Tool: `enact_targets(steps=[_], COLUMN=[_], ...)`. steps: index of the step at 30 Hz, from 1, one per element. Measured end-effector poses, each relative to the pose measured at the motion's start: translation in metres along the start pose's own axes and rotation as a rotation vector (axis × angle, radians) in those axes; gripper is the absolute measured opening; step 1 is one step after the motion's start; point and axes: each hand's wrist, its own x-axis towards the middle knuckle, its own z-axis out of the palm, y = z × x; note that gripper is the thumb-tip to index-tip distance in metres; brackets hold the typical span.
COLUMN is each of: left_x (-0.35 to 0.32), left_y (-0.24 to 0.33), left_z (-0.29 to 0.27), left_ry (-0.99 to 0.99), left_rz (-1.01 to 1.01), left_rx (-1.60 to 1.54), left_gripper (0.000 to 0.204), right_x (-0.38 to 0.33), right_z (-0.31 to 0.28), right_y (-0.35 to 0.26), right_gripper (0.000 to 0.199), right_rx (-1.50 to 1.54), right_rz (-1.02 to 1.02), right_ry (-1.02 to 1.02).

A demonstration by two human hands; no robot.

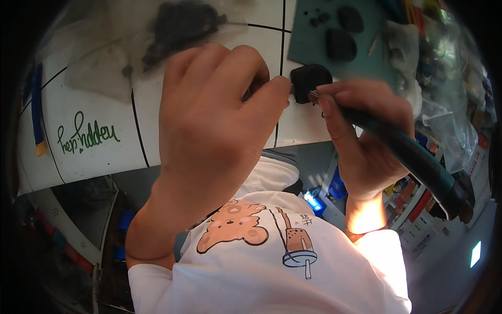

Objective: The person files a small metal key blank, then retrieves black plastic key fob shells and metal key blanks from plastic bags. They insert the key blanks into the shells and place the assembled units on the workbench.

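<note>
White tabletop (pixel 104 157) with thin black lines across it fills the far half of your view, and a dark green cutting mat (pixel 314 47) lies on its far right part. Your left hand (pixel 214 120) is raised over the table's near edge, fingers curled narrow, with the thumb tip pressed against the left side of a small black plastic block (pixel 309 81); the rest of that grip is hidden behind the back of the hand. Your right hand (pixel 366 141) is closed around a long teal and black handled tool (pixel 413 159), held like a pen, and the tool's thin metal tip touches the block's near right corner. The block sits between both hands, just above the table's near edge, beside the mat's near left corner. On the mat, well apart from the block, lie two dark rounded lumps (pixel 342 31) and a few smaller dark bits. A crumpled clear plastic bag with something black inside (pixel 178 26) lies at the far left. Green handwriting (pixel 86 136) marks the table on the left.
</note>
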Motion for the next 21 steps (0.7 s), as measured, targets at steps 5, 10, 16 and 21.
enact_targets(steps=[5, 10, 16, 21], left_x=[-0.002, 0.008, 0.022, 0.017], left_y=[-0.001, 0.009, 0.012, 0.006], left_z=[-0.001, 0.003, 0.017, 0.017], left_ry=[-0.002, 0.062, 0.059, 0.091], left_rz=[-0.01, -0.042, -0.007, 0.062], left_rx=[-0.021, -0.063, -0.153, -0.14], left_gripper=[0.023, 0.025, 0.02, 0.014], right_x=[0.016, 0.01, 0.009, 0.022], right_z=[-0.005, -0.004, -0.004, -0.021], right_y=[-0.024, -0.021, -0.01, -0.027], right_gripper=[0.025, 0.024, 0.023, 0.031], right_rx=[-0.309, -0.202, -0.11, -0.037], right_rz=[0.088, 0.135, 0.093, 0.142], right_ry=[-0.212, -0.13, -0.002, -0.16])
